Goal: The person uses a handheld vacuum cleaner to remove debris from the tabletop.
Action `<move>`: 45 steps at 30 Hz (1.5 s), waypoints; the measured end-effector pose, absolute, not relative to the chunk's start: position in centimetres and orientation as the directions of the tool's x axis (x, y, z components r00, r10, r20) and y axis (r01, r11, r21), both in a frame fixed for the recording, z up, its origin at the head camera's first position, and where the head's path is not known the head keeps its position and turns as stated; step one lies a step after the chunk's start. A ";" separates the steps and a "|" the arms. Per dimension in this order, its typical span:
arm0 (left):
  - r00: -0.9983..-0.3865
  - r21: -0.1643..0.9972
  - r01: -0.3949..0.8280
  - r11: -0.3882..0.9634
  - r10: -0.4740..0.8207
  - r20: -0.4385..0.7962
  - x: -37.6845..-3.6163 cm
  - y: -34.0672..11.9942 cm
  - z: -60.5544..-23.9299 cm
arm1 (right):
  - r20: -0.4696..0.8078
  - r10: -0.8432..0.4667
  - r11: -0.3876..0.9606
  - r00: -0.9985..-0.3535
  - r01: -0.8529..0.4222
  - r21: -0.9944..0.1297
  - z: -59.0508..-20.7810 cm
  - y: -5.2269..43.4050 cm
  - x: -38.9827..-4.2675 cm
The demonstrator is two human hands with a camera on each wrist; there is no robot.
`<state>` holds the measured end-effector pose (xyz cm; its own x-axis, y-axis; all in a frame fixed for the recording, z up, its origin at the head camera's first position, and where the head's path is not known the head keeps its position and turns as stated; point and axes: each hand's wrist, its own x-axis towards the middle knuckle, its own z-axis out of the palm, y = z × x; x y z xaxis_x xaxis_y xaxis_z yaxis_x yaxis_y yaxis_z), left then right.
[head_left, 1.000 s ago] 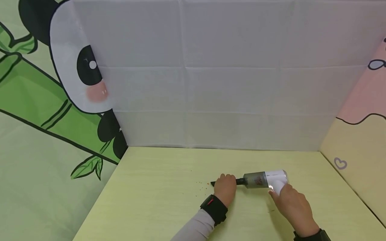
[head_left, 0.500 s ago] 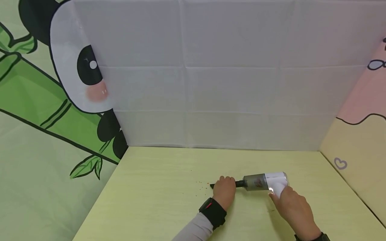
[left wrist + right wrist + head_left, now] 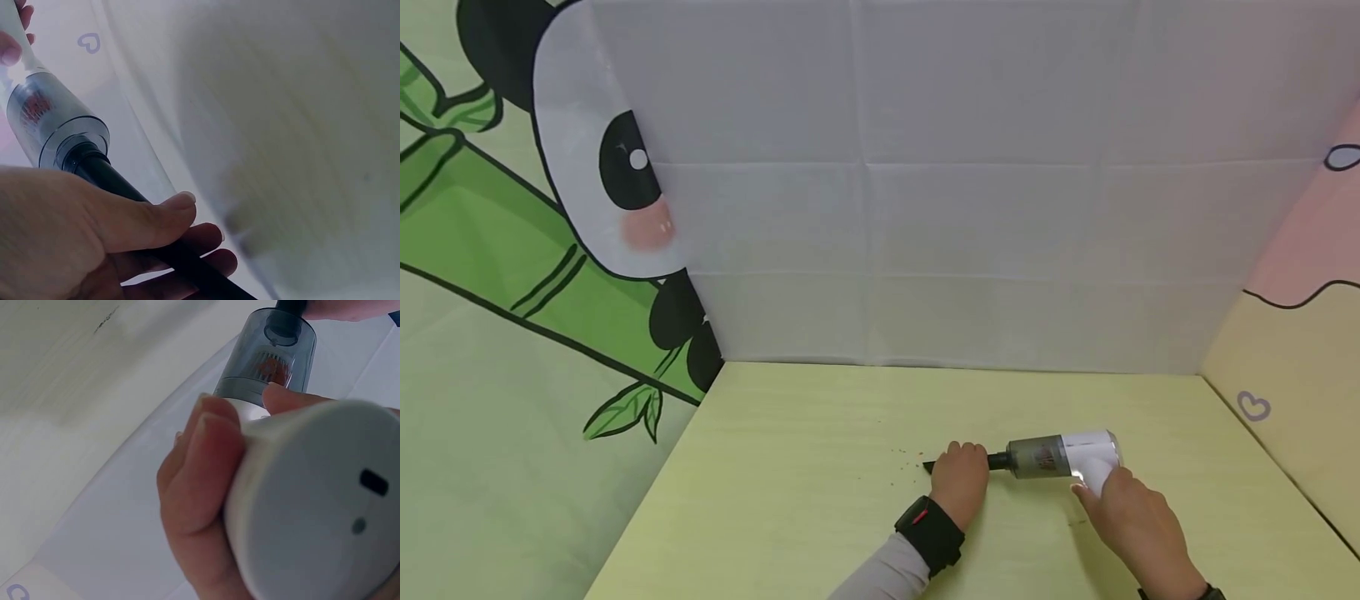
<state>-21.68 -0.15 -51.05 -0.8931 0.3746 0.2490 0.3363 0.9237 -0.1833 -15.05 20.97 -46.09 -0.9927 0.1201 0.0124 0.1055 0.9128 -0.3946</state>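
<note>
A small handheld vacuum (image 3: 1063, 454) lies low over the pale yellow-green table (image 3: 790, 500). It has a white body (image 3: 319, 512), a smoky clear dust cup (image 3: 47, 119) with reddish bits inside, and a thin black nozzle (image 3: 125, 187). My left hand (image 3: 958, 475) curls round the nozzle, whose tip (image 3: 928, 466) pokes out to the left. My right hand (image 3: 1123, 508) grips the white handle at the back. Tiny reddish crumbs (image 3: 901, 467) are scattered just left of the nozzle tip.
A creased white cloth backdrop (image 3: 940, 192) stands behind the table. A panda-and-bamboo panel (image 3: 512, 250) closes the left side; a pink and yellow panel with a heart (image 3: 1252, 407) closes the right. A few crumbs (image 3: 1077, 523) lie near my right hand.
Both hands and the vacuum have slid slightly toward me and a little right; the view has shifted a touch. The grips are the same.
</note>
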 end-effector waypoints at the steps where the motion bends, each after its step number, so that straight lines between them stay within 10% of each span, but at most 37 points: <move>1: -0.891 -0.183 0.337 0.923 0.376 0.256 -21.6 -0.2 -51.0 | 0.012 0.119 0.914 -0.993 0.104 -0.393 -46.1 21.0 -14.9; 45: -0.861 -0.243 0.355 0.903 0.417 0.291 -17.9 -2.0 -50.7 | -0.080 0.170 0.902 -0.982 0.188 -0.389 -45.8 18.9 -10.8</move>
